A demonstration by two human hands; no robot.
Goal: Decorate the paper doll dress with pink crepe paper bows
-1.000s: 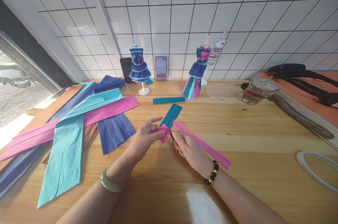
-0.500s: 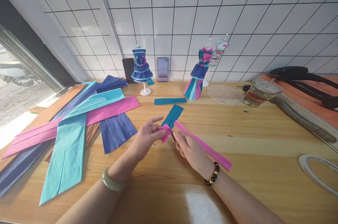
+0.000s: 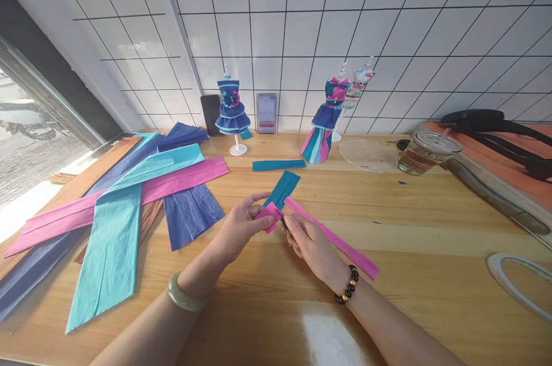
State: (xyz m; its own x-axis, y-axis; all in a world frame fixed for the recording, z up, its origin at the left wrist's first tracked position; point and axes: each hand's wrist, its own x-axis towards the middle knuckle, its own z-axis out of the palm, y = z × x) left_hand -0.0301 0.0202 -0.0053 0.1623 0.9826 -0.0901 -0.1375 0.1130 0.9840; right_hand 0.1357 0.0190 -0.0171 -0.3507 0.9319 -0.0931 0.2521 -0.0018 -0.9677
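Hands, two: left hand [image 3: 239, 229] pinches small pink paper [image 3: 269, 212], centre, above surface [image 3: 259, 308]; right hand [image 3: 309, 240] grips dark tool [image 3: 282, 220], seemingly scissors, at paper's right edge. Clean cutting likely wants taut paper, short snips.

Two hands [image 3: 237, 228] [image 3: 311, 240], apparently three mannequins [image 3: 233, 113] [image 3: 326, 116] [image 3: 357, 90]

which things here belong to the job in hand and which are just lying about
In use, it seems:
small pink paper-like piece, in the left hand
slim dark tool, partly hidden, in the right hand
long pink paper-like strip, by the right hand

Probably just lying about:
clear lidded drink cup
black rectangular phone
flat clear round disc
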